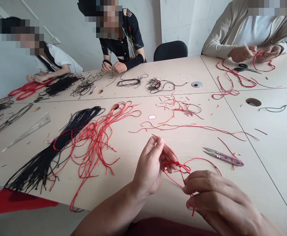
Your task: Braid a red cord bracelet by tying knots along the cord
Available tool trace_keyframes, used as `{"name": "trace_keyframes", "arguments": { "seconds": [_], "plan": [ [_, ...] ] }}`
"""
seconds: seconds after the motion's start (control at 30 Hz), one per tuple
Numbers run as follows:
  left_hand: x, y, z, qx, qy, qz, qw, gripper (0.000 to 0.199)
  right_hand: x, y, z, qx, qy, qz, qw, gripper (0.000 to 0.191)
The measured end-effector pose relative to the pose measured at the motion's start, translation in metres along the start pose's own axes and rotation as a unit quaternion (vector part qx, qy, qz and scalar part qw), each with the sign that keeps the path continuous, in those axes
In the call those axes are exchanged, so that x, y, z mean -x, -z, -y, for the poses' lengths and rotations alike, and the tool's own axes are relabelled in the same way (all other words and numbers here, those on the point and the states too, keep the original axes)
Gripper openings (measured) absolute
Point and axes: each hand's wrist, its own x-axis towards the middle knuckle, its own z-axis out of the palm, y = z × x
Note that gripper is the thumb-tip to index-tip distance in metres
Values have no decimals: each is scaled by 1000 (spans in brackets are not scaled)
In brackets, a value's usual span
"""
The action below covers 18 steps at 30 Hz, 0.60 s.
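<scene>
My left hand [150, 165] pinches a thin red cord [182, 162] between thumb and fingers, close to a small tied knot [176, 164]. My right hand [218, 200] grips a strand of the same cord between its fingertips, and a short end hangs below it. A pair of pink-handled thread snips [223, 157] lies on the pale wooden table [261, 164] to the right of my hands, touching neither. Left of them sit a tangled bundle of red cords [95, 141] and a long bundle of black cords [45, 167].
Loose red strands and cut pieces [180, 109] lie ahead. A clear plastic ruler [28, 131] lies at left. Three co-workers sit around the table: one's hands [254, 54] hold red cord beside black scissors [244, 68], and another's hands [114, 67] work black cord. Round cable holes pierce the tabletop.
</scene>
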Motion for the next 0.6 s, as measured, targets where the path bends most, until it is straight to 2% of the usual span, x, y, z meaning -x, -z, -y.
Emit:
{"name": "trace_keyframes", "arguments": {
  "seconds": [0.13,0.27,0.47,0.6],
  "plan": [
    [-1,0,-1,13,-34,-6,999,23,5,2,-1,-12,-32,-2,999,26],
    [1,-1,-3,37,2,12,999,26,12,2,-2,14,-70,-2,997,26],
    [8,-4,-6,55,17,40,998,33,13,-3,-5,50,-48,-27,997,21],
    [12,-2,-8,62,49,84,993,37,6,-3,-4,78,-53,-62,994,19]
  ]
}}
